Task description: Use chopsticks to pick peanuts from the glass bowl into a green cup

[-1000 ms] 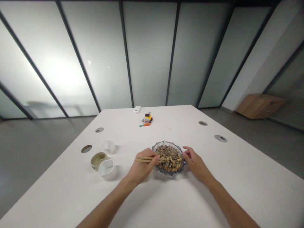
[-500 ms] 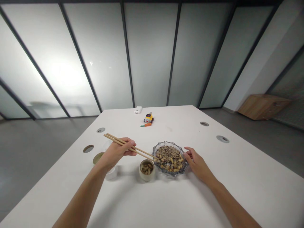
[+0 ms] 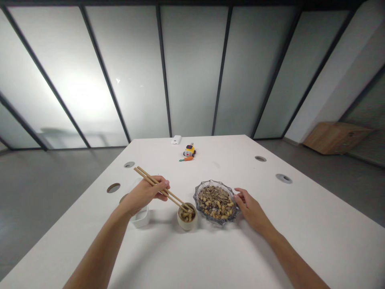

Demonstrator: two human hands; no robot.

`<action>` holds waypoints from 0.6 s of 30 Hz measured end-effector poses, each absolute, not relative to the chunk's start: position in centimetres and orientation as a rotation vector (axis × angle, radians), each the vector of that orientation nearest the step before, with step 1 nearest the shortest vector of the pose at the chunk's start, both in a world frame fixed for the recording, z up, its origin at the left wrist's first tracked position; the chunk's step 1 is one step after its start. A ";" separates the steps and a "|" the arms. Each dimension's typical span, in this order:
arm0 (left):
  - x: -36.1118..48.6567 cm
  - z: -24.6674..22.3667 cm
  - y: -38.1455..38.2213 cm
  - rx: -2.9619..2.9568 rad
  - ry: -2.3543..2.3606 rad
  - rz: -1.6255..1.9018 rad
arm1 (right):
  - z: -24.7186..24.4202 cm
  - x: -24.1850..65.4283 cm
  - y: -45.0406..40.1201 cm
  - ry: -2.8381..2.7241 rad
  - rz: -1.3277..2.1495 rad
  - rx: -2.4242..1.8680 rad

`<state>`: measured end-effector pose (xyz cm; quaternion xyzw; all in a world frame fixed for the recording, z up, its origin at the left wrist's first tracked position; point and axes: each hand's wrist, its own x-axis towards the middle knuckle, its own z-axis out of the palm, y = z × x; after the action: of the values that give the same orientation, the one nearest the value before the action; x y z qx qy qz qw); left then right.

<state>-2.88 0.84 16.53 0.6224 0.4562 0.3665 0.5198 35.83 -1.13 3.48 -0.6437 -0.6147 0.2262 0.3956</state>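
My left hand is closed around a pair of wooden chopsticks. Their tips reach down inside a small cream-coloured cup, among the peanuts in it. Whether a peanut is pinched between the tips is too small to tell. Right of the cup stands a scalloped clear glass bowl of striped sunflower seeds and peanuts. My right hand grips the bowl's right rim with curled fingers. Partly hidden beneath my left wrist is a white container.
Farther back on the white table are a yellow toy car, an orange toy carrot and a small white device. Round holes pierce the tabletop at both sides. Beyond is a frosted glass wall, with a wooden cabinet at right.
The chopstick tips have moved left, from the glass bowl's edge into the cup. My right hand stays at the bowl's rim. The whole view has shifted slightly.
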 end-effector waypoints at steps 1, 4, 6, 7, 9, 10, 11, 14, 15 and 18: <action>-3.0 16.5 0.8 1.502 1.095 0.881 | 3.5 35.8 -1.1 -1.560 0.567 -1.635; -3.2 16.7 0.8 1.518 1.099 0.889 | 3.7 35.7 -1.2 -1.565 0.562 -1.636; -3.0 16.9 0.8 1.514 1.104 0.912 | 3.7 35.7 -1.2 -1.563 0.568 -1.634; -2.8 16.9 0.7 1.505 1.106 0.938 | 3.7 35.8 -1.2 -1.562 0.571 -1.632; -2.0 16.8 0.6 1.481 1.098 1.028 | 3.6 35.8 -1.2 -1.561 0.576 -1.627; -1.4 16.6 0.6 1.466 1.091 1.082 | 3.6 35.8 -1.2 -1.562 0.577 -1.624; -0.7 16.3 0.4 1.457 1.078 1.131 | 3.6 35.8 -1.2 -1.561 0.579 -1.621; 1.9 15.0 -0.1 1.470 1.058 1.156 | 3.5 35.8 -1.2 -1.556 0.584 -1.616; 2.9 14.4 -0.3 1.494 1.056 1.137 | 3.5 35.8 -1.2 -1.555 0.587 -1.615; 5.5 12.7 -0.9 1.609 1.056 1.092 | 3.5 35.8 -1.2 -1.557 0.596 -1.609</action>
<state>5.46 -0.86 12.74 0.6500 0.4268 0.4411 0.4480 35.80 -1.21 3.48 -0.6363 -0.6156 0.2358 0.4008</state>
